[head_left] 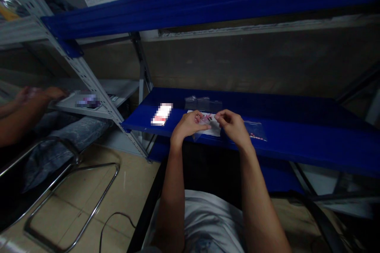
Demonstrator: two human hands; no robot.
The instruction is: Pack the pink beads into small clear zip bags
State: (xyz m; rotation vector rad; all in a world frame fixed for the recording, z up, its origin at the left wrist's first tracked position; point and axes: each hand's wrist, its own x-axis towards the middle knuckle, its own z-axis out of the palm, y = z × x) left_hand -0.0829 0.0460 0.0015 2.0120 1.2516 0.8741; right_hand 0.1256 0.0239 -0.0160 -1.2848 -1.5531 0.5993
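My left hand (189, 124) rests at the left end of a small white sheet (216, 129) on the blue shelf, its fingers curled and thumb stretched along the sheet. Small pink and dark pieces (208, 118) show between my hands; whatever my left fingers grip is too small to name. Above the sheet's right side, my right hand (233, 125) pinches thumb and forefinger together, and what is in the pinch cannot be made out. Just right of it lies a clear zip bag (257, 130) with small pink beads along its bottom. Clear plastic bags (202, 103) lie flat behind my hands.
A lit, blurred-out phone-like object (162, 114) lies on the blue shelf (297, 130) to the left. An upper blue beam (208, 2) crosses above. At far left, a person's arm (26, 112) reaches by a grey shelf (124, 89), near a metal-framed chair (97, 197).
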